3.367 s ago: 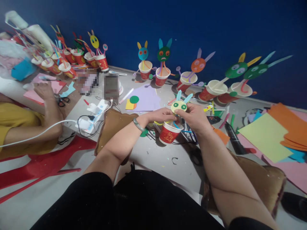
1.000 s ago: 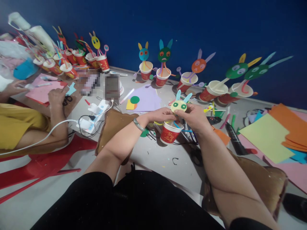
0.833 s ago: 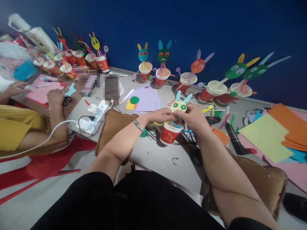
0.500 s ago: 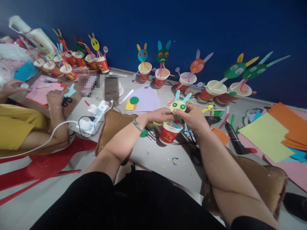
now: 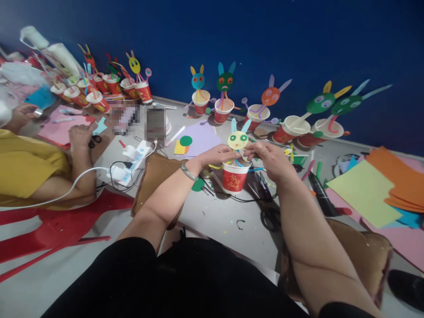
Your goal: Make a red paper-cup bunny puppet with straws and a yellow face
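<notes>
A red-and-white paper cup (image 5: 233, 180) stands on the table before me, with blue and yellow pipe cleaners poking out of its sides. Above it rises a pale yellow paper rabbit head (image 5: 237, 140) with light blue ears, green eyes and a small mouth. My left hand (image 5: 217, 155) is closed just under the head, its fingertips at the stem above the cup's rim. To the head's lower right, my right hand (image 5: 269, 158) is pinched. A whitish bit shows by its fingertips, too small to name.
Finished rabbit cups, such as one with a blue head (image 5: 198, 81), line the wall. Scissors (image 5: 270, 219), a black glue gun (image 5: 322, 194) and coloured paper (image 5: 366, 190) lie to the right. Leftward are a power strip (image 5: 136, 163) with cables and a co-worker's arm (image 5: 77, 172).
My right hand has left the rabbit head's face and moved slightly right. The head has shifted a little left and now shows its mouth.
</notes>
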{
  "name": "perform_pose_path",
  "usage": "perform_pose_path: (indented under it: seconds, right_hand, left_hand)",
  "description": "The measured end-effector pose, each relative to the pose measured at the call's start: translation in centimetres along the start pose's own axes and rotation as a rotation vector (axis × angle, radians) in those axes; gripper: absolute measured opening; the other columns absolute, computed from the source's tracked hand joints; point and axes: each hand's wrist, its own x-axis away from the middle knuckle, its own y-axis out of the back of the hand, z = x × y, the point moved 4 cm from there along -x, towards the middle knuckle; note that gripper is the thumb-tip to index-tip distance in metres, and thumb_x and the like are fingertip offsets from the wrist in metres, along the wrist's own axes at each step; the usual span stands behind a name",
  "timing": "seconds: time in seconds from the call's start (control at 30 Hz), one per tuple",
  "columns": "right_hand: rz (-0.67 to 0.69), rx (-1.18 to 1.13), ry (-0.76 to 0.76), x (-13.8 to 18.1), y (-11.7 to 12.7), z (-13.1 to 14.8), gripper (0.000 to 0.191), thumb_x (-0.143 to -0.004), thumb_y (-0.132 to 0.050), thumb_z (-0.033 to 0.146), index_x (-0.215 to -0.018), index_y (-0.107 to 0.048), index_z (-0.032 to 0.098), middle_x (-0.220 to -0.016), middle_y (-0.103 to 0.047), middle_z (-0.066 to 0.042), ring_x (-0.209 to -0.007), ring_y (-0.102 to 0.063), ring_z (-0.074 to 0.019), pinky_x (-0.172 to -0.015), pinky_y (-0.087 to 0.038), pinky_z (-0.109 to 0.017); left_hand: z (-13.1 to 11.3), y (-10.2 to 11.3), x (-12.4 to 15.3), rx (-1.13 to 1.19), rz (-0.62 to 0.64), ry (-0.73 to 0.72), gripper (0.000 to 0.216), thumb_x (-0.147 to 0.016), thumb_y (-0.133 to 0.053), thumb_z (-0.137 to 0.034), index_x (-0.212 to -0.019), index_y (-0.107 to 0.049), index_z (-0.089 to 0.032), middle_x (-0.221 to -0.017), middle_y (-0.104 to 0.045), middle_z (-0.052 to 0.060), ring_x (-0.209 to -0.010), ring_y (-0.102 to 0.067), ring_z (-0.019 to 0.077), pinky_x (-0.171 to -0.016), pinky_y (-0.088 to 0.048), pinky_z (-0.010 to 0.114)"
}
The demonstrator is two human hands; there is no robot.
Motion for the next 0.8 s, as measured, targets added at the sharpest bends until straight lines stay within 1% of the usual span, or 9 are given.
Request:
perform_pose_path:
  seconds: [0.07, 0.13, 0.2, 0.27, 0.33, 0.43, 0.5, 0.63, 0.8]
  right_hand:
    - [0.037, -0.066, -0.018, -0.2, 0.6, -0.5, 0.084, -0.065, -0.082, 0.105, -0.092, -0.081, 0.025, -0.090, -0.083, -0.009, -0.081, -0.076, -0.0238, -0.081, -0.066, -0.040]
    - [0.087, -0.098, -0.027, -0.3, 0.9, -0.7, 0.085, -0.062, -0.089, 0.101, -0.101, -0.083, 0.025, -0.101, -0.086, -0.010, -0.091, -0.080, -0.0277, -0.088, -0.068, -0.043]
    - [0.158, -0.105, -0.039, -0.2, 0.8, -0.7, 0.083, -0.055, -0.101, 0.089, -0.107, -0.084, 0.026, -0.109, -0.087, -0.010, -0.099, -0.082, -0.0305, -0.092, -0.068, -0.045]
    - [0.238, -0.093, -0.072, 0.1, 0.3, -0.5, 0.080, -0.050, -0.110, 0.074, -0.109, -0.084, 0.026, -0.111, -0.088, -0.010, -0.101, -0.083, -0.0319, -0.092, -0.067, -0.045]
    - [0.285, -0.040, -0.106, 0.4, -0.3, -0.3, 0.074, -0.049, -0.112, 0.065, -0.105, -0.084, 0.025, -0.107, -0.089, -0.009, -0.099, -0.082, -0.0315, -0.087, -0.066, -0.043]
    - [0.294, 0.060, -0.118, 0.7, -0.9, -0.2, 0.064, -0.052, -0.111, 0.062, -0.096, -0.085, 0.024, -0.097, -0.088, -0.007, -0.091, -0.080, -0.0298, -0.083, -0.064, -0.042]
    - [0.297, 0.069, -0.108, 0.8, -1.2, -0.3, 0.062, -0.054, -0.110, 0.063, -0.096, -0.085, 0.024, -0.095, -0.088, -0.007, -0.090, -0.080, -0.0302, -0.086, -0.065, -0.045]
    - [0.292, 0.025, -0.087, 0.6, -1.5, -0.8, 0.062, -0.055, -0.111, 0.061, -0.097, -0.083, 0.025, -0.100, -0.088, -0.008, -0.097, -0.081, -0.0321, -0.094, -0.065, -0.047]
    - [0.266, -0.037, 0.001, 0.5, -1.8, -0.6, 0.073, -0.057, -0.111, 0.060, -0.115, -0.081, 0.029, -0.111, -0.087, -0.006, -0.104, -0.081, -0.0316, -0.098, -0.067, -0.047]
  left_hand:
    - [-0.3, 0.6, 0.1, 0.028, -0.077, -0.015, 0.046, -0.094, -0.085, -0.058, -0.090, -0.085, -0.012, -0.079, -0.077, 0.005, -0.077, -0.065, 0.0139, -0.077, -0.049, 0.028]
    - [-0.6, 1.2, 0.2, 0.070, -0.149, -0.043, 0.049, -0.093, -0.085, -0.061, -0.089, -0.085, -0.012, -0.078, -0.075, 0.005, -0.075, -0.063, 0.0135, -0.077, -0.048, 0.029]
    - [-0.8, 1.6, 0.4, 0.122, -0.218, -0.076, 0.052, -0.092, -0.084, -0.064, -0.089, -0.084, -0.013, -0.077, -0.074, 0.004, -0.075, -0.062, 0.0135, -0.075, -0.046, 0.029]
    - [-1.0, 1.8, 0.6, 0.168, -0.260, -0.098, 0.056, -0.090, -0.086, -0.068, -0.092, -0.085, -0.013, -0.075, -0.072, 0.003, -0.074, -0.062, 0.0134, -0.072, -0.044, 0.028]
    - [-1.1, 1.9, 0.6, 0.214, -0.269, -0.120, 0.061, -0.084, -0.089, -0.073, -0.093, -0.085, -0.013, -0.075, -0.073, 0.003, -0.075, -0.064, 0.0135, -0.071, -0.044, 0.027]
    - [-1.2, 1.7, 0.4, 0.282, -0.252, -0.135, 0.065, -0.076, -0.094, -0.075, -0.090, -0.084, -0.013, -0.080, -0.079, 0.006, -0.079, -0.068, 0.0142, -0.076, -0.048, 0.028]
    - [-1.2, 1.7, 0.3, 0.308, -0.253, -0.120, 0.063, -0.075, -0.096, -0.073, -0.088, -0.084, -0.012, -0.085, -0.082, 0.007, -0.081, -0.070, 0.0149, -0.080, -0.051, 0.029]
    - [-1.4, 1.6, 0.5, 0.345, -0.250, -0.123, 0.061, -0.074, -0.099, -0.069, -0.093, -0.083, -0.013, -0.093, -0.084, 0.009, -0.089, -0.074, 0.0186, -0.085, -0.053, 0.032]
    - [-1.3, 1.6, 1.0, 0.378, -0.260, -0.119, 0.059, -0.081, -0.096, -0.068, -0.100, -0.083, -0.014, -0.099, -0.086, 0.010, -0.094, -0.076, 0.0214, -0.087, -0.055, 0.033]
